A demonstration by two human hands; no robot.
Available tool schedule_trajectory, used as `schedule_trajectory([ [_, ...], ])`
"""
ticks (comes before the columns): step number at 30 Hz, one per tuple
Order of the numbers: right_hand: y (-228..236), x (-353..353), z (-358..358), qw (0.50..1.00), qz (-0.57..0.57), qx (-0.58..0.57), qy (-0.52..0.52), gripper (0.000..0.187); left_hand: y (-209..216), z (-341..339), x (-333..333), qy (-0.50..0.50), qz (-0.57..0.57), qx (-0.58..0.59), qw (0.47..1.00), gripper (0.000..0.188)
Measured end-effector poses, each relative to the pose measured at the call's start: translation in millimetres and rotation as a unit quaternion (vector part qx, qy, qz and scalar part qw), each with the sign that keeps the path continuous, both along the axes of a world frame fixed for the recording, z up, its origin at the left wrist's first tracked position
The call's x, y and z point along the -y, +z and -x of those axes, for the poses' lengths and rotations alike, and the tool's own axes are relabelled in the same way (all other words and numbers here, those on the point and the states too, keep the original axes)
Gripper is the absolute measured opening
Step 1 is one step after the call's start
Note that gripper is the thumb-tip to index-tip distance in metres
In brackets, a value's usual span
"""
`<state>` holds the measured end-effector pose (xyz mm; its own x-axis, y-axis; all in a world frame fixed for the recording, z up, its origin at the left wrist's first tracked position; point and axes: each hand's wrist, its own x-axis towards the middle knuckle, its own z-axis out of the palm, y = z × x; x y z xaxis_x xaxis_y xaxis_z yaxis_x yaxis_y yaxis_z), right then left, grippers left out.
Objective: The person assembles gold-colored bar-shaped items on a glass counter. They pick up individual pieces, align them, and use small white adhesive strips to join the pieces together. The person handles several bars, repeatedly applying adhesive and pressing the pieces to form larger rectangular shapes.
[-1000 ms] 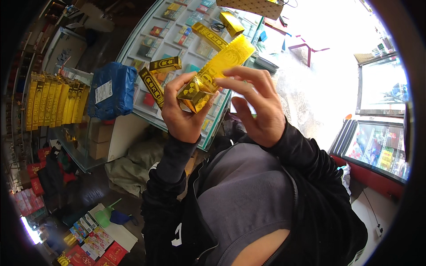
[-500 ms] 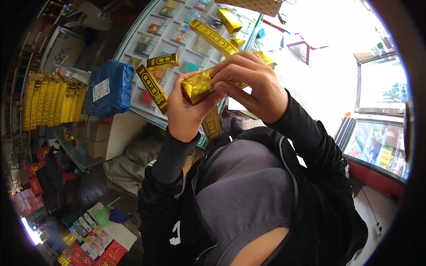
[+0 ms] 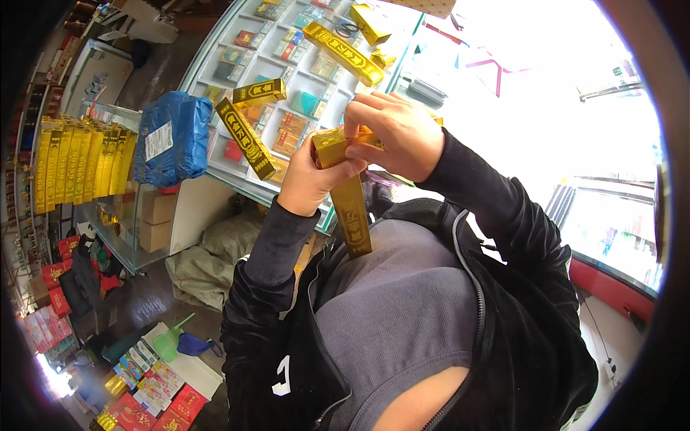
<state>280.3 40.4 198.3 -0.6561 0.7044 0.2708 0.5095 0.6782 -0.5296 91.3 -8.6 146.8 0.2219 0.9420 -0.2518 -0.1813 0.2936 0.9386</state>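
Observation:
A long gold carton (image 3: 351,212) with dark printing is held upright in front of my chest, its lower end by my grey shirt. My left hand (image 3: 307,185) is closed round its upper part, thumb across the near side. At the top end, my right hand (image 3: 397,135) pinches with thumb and fingers; the exact edge or flap it grips is hidden. Similar gold cartons lie on the glass counter beyond: one long carton (image 3: 343,54), another long one (image 3: 246,140) left of my left hand, and a shorter-looking one (image 3: 260,93) above that.
Through the glass counter (image 3: 241,185) several small packs show. On it are scissors (image 3: 347,30), another gold box (image 3: 370,25) and a crumpled gold piece (image 3: 383,57). A blue wrapped package (image 3: 172,140) stands left, beside a row of upright gold cartons (image 3: 83,161).
The held carton has tilted more upright, and its lower end has come closer to my chest. My right hand has shifted left, and my left hand slightly right, both still on the carton.

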Motion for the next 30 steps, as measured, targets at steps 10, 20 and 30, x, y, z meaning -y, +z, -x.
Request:
schedule_trajectory([
  [10, -9, 1, 3, 0.994, 0.021, 0.106, 0.032, 0.044, 4, -1, 6, 0.008, -0.022, 0.000, 1.000, 0.051],
  [20, -13, 12, 5, 0.992, -0.105, 0.066, 0.015, 0.044, -4, 0, 7, 0.027, -0.015, 0.004, 1.000, 0.051],
  [30, -14, 13, 9, 0.997, -0.073, 0.026, 0.024, 0.041, -13, 5, 5, 0.060, -0.019, 0.044, 0.997, 0.052],
])
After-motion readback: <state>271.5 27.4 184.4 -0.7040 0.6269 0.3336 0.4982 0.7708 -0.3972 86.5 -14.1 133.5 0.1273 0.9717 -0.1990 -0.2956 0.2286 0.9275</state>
